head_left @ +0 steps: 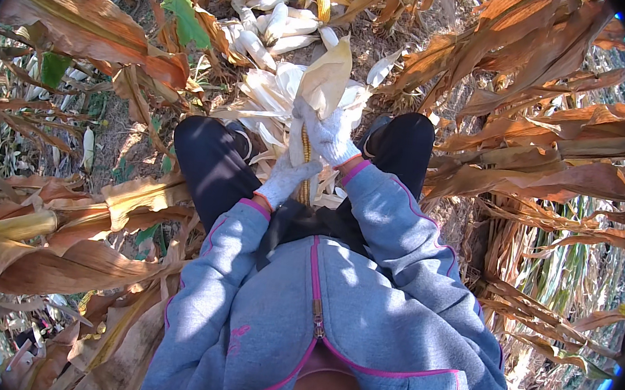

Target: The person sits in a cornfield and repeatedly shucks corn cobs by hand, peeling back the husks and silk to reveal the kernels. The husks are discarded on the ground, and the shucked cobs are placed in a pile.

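Observation:
Between my knees I hold a partly husked ear of corn (304, 192), its yellow kernels showing along one side. My left hand (290, 176), in a white knit glove, is closed around the lower part of the ear. Higher up, my gloved right hand (328, 131) grips the pale dry husk (328, 76), which sticks up beyond the fingers. The ear's upper end is hidden by the husk and right hand. Loose stripped husks (272, 91) lie on the ground just beyond my hands.
A pile of ears still in pale husks (287, 27) lies ahead, with bare yellow ears (323, 3) at its far side. Dry brown corn stalks and leaves (547, 134) crowd in on the right, and more leaves (90, 23) on the left. My bent knees (206, 149) flank the work.

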